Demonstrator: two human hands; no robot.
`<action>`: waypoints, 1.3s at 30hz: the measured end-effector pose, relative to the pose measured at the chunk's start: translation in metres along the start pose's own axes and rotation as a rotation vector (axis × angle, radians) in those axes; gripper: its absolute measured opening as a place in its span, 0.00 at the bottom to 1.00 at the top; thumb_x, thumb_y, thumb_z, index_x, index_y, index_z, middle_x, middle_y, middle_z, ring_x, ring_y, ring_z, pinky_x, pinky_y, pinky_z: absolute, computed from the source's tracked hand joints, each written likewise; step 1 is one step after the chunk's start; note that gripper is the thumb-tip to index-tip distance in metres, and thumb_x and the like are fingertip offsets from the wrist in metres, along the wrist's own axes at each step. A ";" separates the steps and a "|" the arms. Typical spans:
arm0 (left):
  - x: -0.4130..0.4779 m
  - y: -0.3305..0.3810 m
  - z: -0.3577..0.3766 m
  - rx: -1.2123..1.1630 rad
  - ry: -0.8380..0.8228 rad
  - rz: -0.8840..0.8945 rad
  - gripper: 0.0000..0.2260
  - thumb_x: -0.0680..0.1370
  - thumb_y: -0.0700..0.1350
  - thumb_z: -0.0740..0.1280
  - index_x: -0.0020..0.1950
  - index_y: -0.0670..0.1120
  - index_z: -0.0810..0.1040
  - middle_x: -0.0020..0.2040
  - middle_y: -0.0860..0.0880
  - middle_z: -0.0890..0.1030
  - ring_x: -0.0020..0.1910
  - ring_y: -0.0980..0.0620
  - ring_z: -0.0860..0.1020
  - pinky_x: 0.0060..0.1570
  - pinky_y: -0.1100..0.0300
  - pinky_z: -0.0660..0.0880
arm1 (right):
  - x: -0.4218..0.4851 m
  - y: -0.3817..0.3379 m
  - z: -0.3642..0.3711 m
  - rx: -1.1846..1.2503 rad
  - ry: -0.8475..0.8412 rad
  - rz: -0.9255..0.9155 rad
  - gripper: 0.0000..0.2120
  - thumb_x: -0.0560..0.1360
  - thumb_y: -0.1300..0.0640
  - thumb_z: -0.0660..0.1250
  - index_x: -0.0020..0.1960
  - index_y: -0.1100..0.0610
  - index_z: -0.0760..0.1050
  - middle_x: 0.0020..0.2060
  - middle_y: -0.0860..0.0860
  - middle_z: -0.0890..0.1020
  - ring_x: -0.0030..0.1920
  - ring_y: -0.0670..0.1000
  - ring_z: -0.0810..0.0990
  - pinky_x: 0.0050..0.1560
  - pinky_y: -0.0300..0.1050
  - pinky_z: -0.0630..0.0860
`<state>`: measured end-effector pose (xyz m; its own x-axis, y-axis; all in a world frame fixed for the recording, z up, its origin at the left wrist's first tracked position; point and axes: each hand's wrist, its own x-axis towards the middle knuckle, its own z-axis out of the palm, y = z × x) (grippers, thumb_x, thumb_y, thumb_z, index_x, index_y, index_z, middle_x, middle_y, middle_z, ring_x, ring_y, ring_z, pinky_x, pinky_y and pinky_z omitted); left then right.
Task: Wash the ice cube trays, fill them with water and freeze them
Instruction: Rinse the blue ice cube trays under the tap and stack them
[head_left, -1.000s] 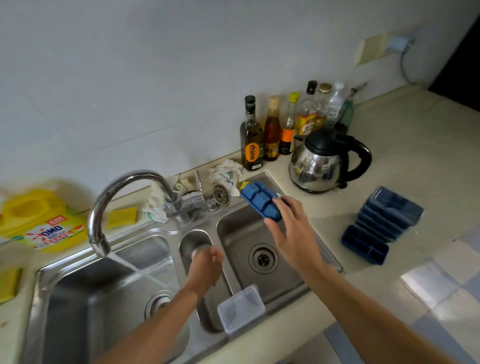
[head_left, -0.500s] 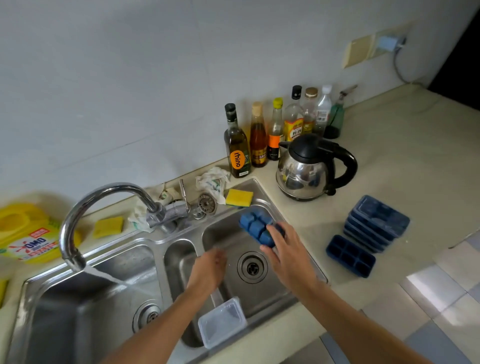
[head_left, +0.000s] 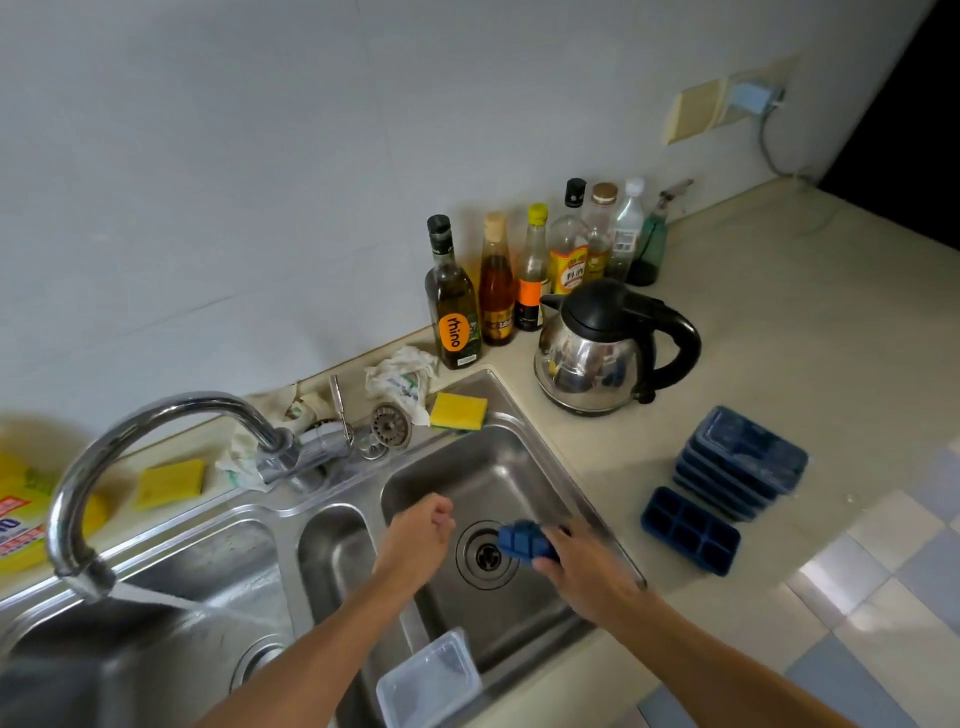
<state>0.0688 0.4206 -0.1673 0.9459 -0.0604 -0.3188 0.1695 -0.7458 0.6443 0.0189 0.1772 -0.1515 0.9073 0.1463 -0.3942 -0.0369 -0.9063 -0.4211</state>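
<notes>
- Blue plastic in play: the right hand (head_left: 587, 566) wraps its fingers round one end of an ice cube tray (head_left: 523, 540), which is flipped so the bumpy cell bottoms face up, low over the drain (head_left: 485, 555) of the right basin (head_left: 498, 467).
- Over the same basin, the left hand (head_left: 422, 525) hovers just beside the tray, fingers curled into a loose fist, and I can see nothing in it.
- The faucet (head_left: 156, 431) is on, and its stream slants into the left basin (head_left: 171, 613), well apart from the tray.
- My read on progress: this is early, in the washing stage.
- A stack of trays (head_left: 748, 462) waits on the table (head_left: 779, 338), with a single tray (head_left: 691, 530) just in front of it, cells up.
- Whether any of those are rinsed, I cannot tell. None visibly holds water, so filling and freezing look to be all ahead.
- On materials, the trays are matte, dark-blue moulded blocks with rounded corners. The single one shows a six-cell grid, and the top of the stack carries a whitish film.
- The sink is brushed stainless steel, and the faucet is a glossy curved arch.
- A yellow sponge (head_left: 458, 411), porous and square-cut, sits on the back rim, and a clear plastic box (head_left: 428, 675) perches at the sink's front edge.
</notes>
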 end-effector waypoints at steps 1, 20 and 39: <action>0.000 0.002 0.002 0.004 -0.004 0.006 0.06 0.82 0.45 0.64 0.56 0.53 0.79 0.45 0.59 0.81 0.46 0.61 0.80 0.46 0.66 0.75 | -0.002 0.004 0.002 0.069 0.040 0.032 0.25 0.84 0.42 0.57 0.77 0.52 0.64 0.72 0.51 0.68 0.66 0.51 0.73 0.68 0.47 0.73; -0.030 0.151 0.090 -0.350 0.148 0.077 0.07 0.80 0.39 0.68 0.52 0.51 0.82 0.45 0.54 0.85 0.43 0.56 0.84 0.42 0.59 0.82 | -0.054 0.097 -0.085 1.222 0.095 0.225 0.15 0.84 0.48 0.61 0.55 0.60 0.73 0.46 0.63 0.84 0.36 0.58 0.85 0.37 0.50 0.82; -0.009 0.215 0.164 -0.056 -0.035 -0.019 0.12 0.82 0.43 0.64 0.64 0.47 0.81 0.58 0.51 0.82 0.54 0.52 0.80 0.55 0.59 0.76 | -0.075 0.185 -0.096 1.054 0.087 0.510 0.09 0.84 0.56 0.64 0.60 0.60 0.73 0.43 0.58 0.83 0.33 0.54 0.81 0.40 0.50 0.82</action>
<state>0.0519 0.1519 -0.1396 0.9322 -0.0703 -0.3551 0.2040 -0.7084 0.6756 -0.0154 -0.0396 -0.1220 0.7114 -0.2033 -0.6728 -0.6959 -0.0697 -0.7148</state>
